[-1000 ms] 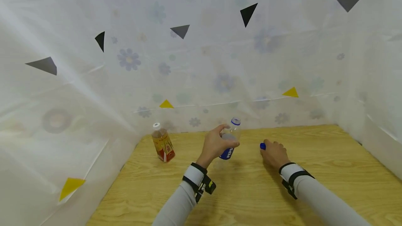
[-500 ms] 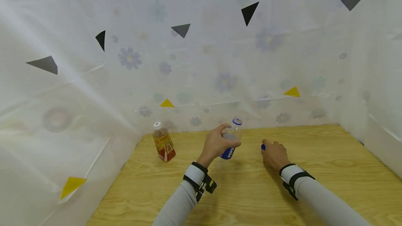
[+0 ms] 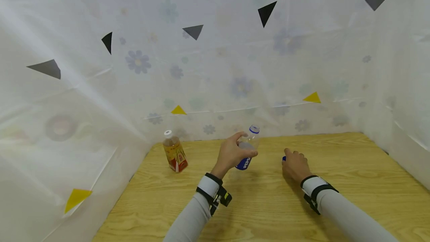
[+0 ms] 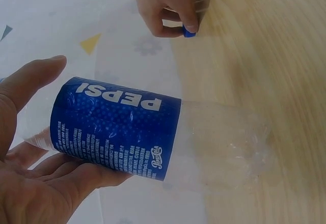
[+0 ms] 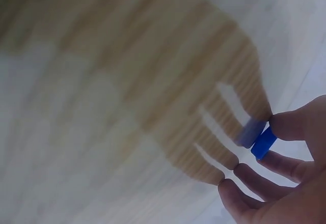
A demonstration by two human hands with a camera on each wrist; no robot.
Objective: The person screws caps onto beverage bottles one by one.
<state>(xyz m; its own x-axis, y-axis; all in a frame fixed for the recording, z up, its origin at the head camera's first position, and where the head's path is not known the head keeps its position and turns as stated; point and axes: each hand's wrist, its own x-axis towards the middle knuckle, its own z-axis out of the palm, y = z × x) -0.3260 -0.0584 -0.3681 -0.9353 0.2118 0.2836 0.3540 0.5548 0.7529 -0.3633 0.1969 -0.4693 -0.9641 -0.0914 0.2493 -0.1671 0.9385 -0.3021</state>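
Observation:
A clear plastic Pepsi bottle [image 3: 253, 141] with a blue label leans slightly in my left hand [image 3: 231, 155], thumb and fingers curled round its middle. Its neck is uncapped, with a blue ring below the mouth. In the left wrist view the bottle [image 4: 117, 127] looks drained of drink, its base just above the table. To the right, my right hand [image 3: 296, 165] pinches a small blue bottle cap [image 3: 284, 158] at the tabletop. The right wrist view has the cap [image 5: 264, 143] between thumb and index finger, with other fingertips touching the table.
Left of the left hand, a capped bottle [image 3: 176, 156] of amber drink with a yellow and red label stands upright. The wood-grain table [image 3: 262, 212] meets a pale, flower-patterned plastic sheet [image 3: 218, 70] at the back and sides.
My right hand has shifted slightly right along the tabletop with the cap, which is now more hidden by the fingers. My left hand and the Pepsi bottle have hardly moved.

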